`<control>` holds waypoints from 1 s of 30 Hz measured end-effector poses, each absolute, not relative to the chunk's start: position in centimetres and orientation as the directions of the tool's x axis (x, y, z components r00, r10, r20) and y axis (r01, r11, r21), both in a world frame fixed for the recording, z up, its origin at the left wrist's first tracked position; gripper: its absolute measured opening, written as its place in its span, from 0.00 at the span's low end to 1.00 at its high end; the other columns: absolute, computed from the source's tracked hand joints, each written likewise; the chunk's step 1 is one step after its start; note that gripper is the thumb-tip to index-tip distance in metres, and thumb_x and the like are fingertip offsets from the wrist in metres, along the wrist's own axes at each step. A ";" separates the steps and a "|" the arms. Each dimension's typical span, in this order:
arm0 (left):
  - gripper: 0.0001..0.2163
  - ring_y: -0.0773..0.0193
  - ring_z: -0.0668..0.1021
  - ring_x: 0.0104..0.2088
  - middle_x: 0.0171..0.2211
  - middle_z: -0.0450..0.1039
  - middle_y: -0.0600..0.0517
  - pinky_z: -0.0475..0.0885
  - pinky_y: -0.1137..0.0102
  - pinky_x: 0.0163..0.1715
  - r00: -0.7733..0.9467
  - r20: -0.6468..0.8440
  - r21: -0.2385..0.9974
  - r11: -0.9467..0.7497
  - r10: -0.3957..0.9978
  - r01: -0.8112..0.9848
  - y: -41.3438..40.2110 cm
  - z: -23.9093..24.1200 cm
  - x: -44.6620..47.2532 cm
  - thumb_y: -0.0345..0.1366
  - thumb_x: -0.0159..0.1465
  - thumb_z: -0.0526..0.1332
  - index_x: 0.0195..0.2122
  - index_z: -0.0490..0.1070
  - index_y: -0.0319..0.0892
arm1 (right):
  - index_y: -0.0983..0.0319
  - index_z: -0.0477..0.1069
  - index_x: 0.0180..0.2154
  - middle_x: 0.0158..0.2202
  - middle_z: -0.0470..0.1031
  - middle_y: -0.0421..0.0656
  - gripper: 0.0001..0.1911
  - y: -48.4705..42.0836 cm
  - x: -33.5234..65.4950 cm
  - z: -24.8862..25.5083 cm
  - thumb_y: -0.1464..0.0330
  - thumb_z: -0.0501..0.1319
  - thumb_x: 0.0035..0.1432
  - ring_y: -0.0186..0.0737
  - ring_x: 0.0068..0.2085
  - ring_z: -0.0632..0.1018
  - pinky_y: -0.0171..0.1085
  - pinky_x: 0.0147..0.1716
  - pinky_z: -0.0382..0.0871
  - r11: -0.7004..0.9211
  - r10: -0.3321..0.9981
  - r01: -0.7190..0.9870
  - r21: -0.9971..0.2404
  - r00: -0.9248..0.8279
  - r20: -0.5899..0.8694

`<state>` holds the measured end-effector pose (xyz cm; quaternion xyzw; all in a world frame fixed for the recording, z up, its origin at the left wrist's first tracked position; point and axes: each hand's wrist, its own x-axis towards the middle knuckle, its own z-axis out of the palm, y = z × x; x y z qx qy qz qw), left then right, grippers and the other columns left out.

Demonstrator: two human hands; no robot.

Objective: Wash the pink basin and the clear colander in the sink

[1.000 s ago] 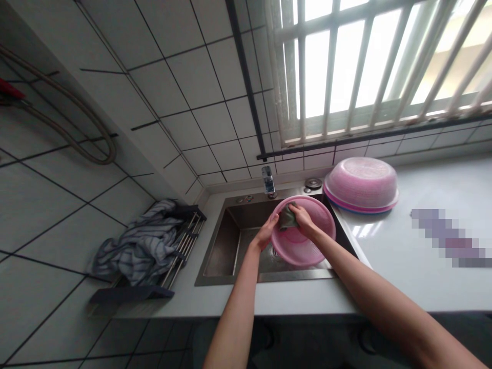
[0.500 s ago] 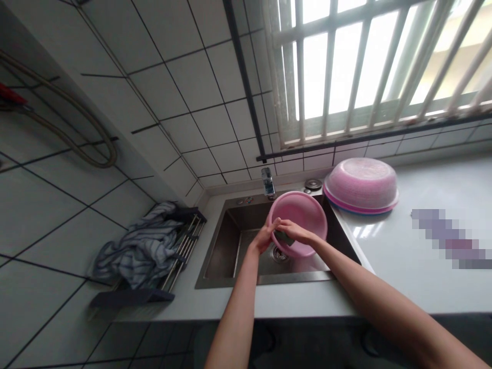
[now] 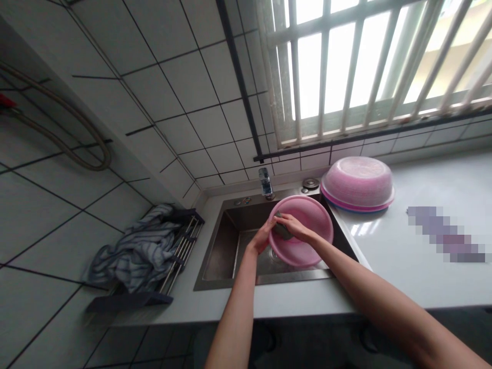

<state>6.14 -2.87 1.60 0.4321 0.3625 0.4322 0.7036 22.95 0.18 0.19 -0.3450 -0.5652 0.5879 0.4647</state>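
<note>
White surface (image 3: 307, 300), nearest us, frames a steel sink (image 3: 246, 261). Our left grip (image 3: 262, 238) clasps the rim of a round pink, finely patterned basin (image 3: 320, 220) tilted there; our right grip (image 3: 295, 226) holds a grey-green cloth (image 3: 283, 232) at its inner left side. Beyond stands a faucet (image 3: 264, 180).

Free: sink (image 3: 220, 248) cavity, left of left hand (image 3: 261, 239); air directly above both hands.
Obstructing: pink basin (image 3: 317, 218), at left hand's right, rim touching it; green cloth (image 3: 283, 232), under right hand (image 3: 294, 225); faucet (image 3: 265, 182), beyond both; upturned basin stack (image 3: 357, 179), right hand's far right; slatted rack (image 3: 183, 256), well left of left hand.
</note>
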 end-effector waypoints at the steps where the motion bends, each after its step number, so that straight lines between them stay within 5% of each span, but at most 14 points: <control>1: 0.26 0.44 0.71 0.69 0.64 0.74 0.42 0.58 0.50 0.73 0.360 -0.128 0.925 0.242 0.924 -0.293 -2.9 1.8 6.2 0.48 0.66 0.70 0.62 0.75 0.43 | 0.58 0.75 0.35 0.36 0.80 0.43 0.15 0.3 23.0 0.3 0.54 0.66 0.56 0.46 0.40 0.76 0.40 0.41 0.72 0.073 0.956 -0.166 -0.983 -0.270 0.116; 7: 0.30 0.43 0.69 0.69 0.67 0.71 0.43 0.58 0.49 0.72 0.378 -0.082 0.958 0.178 0.922 -0.225 -2.8 1.8 6.4 0.37 0.61 0.73 0.65 0.72 0.45 | 0.58 0.71 0.35 0.33 0.76 0.42 0.18 1.3 24.6 1.3 0.51 0.63 0.56 0.42 0.33 0.73 0.39 0.36 0.69 0.055 0.998 -0.290 -0.955 -0.019 0.064; 14: 0.34 0.44 0.74 0.62 0.61 0.75 0.41 0.62 0.47 0.68 0.302 -0.064 0.986 0.107 0.951 -0.129 -2.2 0.0 5.5 0.30 0.52 0.75 0.61 0.73 0.43 | 0.59 0.74 0.33 0.30 0.75 0.41 0.15 -1.1 22.9 2.1 0.55 0.61 0.64 0.39 0.30 0.70 0.36 0.32 0.63 0.339 0.865 0.013 -0.941 -0.398 0.306; 17: 0.32 0.44 0.73 0.64 0.60 0.75 0.41 0.59 0.48 0.70 0.277 -0.043 0.984 0.089 0.960 -0.156 -2.2 -0.1 5.4 0.29 0.51 0.75 0.58 0.75 0.43 | 0.59 0.75 0.32 0.31 0.77 0.42 0.15 -1.4 22.4 1.9 0.56 0.60 0.65 0.40 0.30 0.71 0.37 0.33 0.62 0.412 0.857 0.109 -0.905 -0.383 0.344; 24: 0.34 0.42 0.73 0.65 0.63 0.74 0.41 0.60 0.46 0.70 0.305 -0.096 0.981 0.142 0.947 -0.131 -2.5 1.1 5.7 0.34 0.54 0.77 0.63 0.73 0.45 | 0.57 0.69 0.31 0.32 0.73 0.42 0.14 1.4 24.5 0.9 0.55 0.56 0.61 0.45 0.35 0.71 0.40 0.38 0.66 0.166 0.979 0.072 -0.984 0.112 0.173; 27: 0.31 0.43 0.73 0.66 0.65 0.73 0.41 0.61 0.48 0.70 0.361 -0.088 0.964 0.171 0.928 -0.205 -2.9 1.7 5.9 0.40 0.60 0.76 0.64 0.72 0.46 | 0.57 0.70 0.32 0.35 0.75 0.44 0.11 1.2 24.6 0.7 0.57 0.58 0.59 0.46 0.38 0.73 0.41 0.40 0.69 0.114 0.992 0.010 -0.993 0.059 0.115; 30: 0.29 0.44 0.76 0.64 0.61 0.77 0.40 0.65 0.50 0.69 0.389 -0.134 0.927 0.254 0.911 -0.276 -3.1 1.9 6.0 0.46 0.63 0.73 0.63 0.73 0.43 | 0.57 0.74 0.35 0.38 0.78 0.45 0.11 -0.1 23.4 0.6 0.57 0.61 0.60 0.46 0.39 0.75 0.40 0.39 0.70 0.128 0.971 -0.044 -0.991 -0.197 0.134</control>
